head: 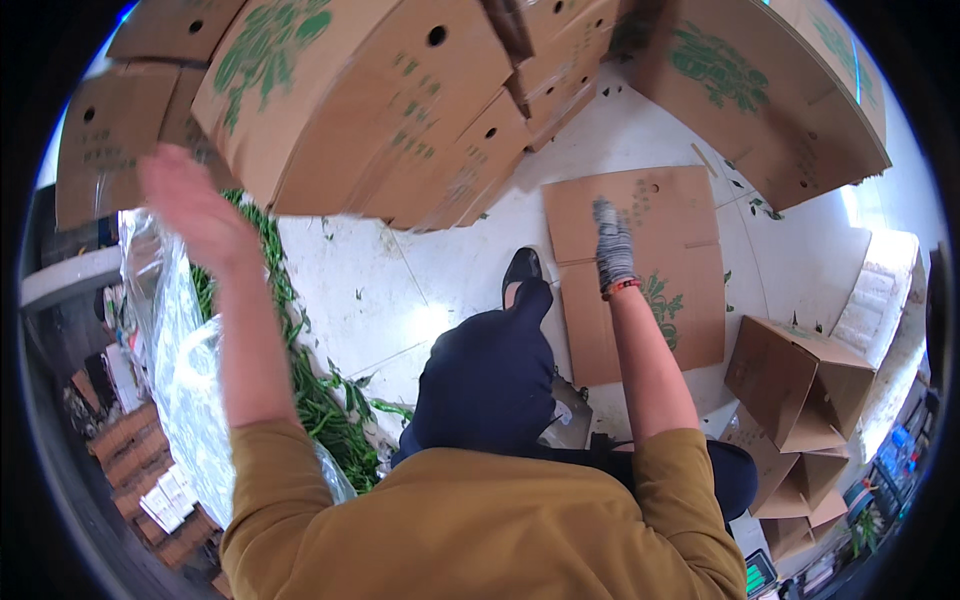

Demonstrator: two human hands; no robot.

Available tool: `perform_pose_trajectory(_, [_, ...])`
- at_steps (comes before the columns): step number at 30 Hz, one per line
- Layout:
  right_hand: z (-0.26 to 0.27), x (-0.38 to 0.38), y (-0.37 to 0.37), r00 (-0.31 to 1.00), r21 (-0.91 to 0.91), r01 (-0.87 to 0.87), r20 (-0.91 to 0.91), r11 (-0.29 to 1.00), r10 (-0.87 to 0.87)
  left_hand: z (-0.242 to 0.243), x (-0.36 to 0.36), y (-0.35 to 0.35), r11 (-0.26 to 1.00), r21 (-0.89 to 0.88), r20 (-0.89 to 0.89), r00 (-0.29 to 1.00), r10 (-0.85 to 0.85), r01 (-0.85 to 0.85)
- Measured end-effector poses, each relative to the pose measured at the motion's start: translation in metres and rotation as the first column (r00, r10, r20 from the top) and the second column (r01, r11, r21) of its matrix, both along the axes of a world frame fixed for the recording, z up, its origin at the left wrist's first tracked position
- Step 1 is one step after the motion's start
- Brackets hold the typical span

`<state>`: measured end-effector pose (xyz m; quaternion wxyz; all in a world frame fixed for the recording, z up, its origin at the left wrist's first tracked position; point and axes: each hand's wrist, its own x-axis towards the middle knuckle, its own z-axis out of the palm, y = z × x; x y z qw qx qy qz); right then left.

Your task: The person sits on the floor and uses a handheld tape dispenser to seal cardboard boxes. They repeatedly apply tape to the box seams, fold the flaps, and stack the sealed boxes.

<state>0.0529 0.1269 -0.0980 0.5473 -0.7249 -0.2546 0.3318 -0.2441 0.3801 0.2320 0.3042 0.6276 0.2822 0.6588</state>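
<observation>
My left hand, bare and blurred, is raised at the left in front of a cardboard carton. Its fingers stretch forward and nothing shows in them; clear plastic sheeting and a long heap of green peppers lie below. In a grey knitted glove, my right hand is over a flattened cardboard carton with green print. A red beaded bracelet circles that wrist. The palm side is hidden, so I cannot tell whether the glove touches the cardboard.
Printed cartons form a wall ahead, with another large carton at the far right. Several open cartons are stacked at my right, near a white foam block. Loose peppers and leaves dot the white tiled floor.
</observation>
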Motion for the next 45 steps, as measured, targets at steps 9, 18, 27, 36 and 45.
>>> perform_pose_trajectory(9, [0.081, -0.086, 0.038, 0.863, -0.032, -0.482, -0.186, 0.875, 0.469, -0.257, -0.030, -0.151, 0.632, -0.762, -0.323, 0.930, -0.175, -0.145])
perform_pose_trajectory(18, [0.102, -0.134, 0.103, 0.463, 0.015, -0.836, 0.556, 0.549, 0.690, -0.232, 0.004, -0.124, 0.849, -0.473, -0.597, 0.794, -0.113, -0.235])
perform_pose_trajectory(27, [0.048, -0.077, 0.113, 0.701, -0.201, -0.553, 0.413, 0.809, 0.582, -0.240, 0.004, -0.132, 0.801, -0.591, -0.434, 0.876, -0.212, -0.099])
perform_pose_trajectory(36, [0.054, -0.131, 0.074, 0.967, 0.072, -0.129, -0.210, 0.989, 0.141, -0.241, 0.012, -0.157, 0.577, -0.797, 0.070, 0.976, -0.206, 0.178])
perform_pose_trajectory(45, [0.072, -0.141, 0.083, 0.959, 0.238, -0.222, 0.230, 0.946, 0.167, -0.228, 0.031, -0.157, 0.606, -0.774, 0.011, 0.960, -0.279, 0.185])
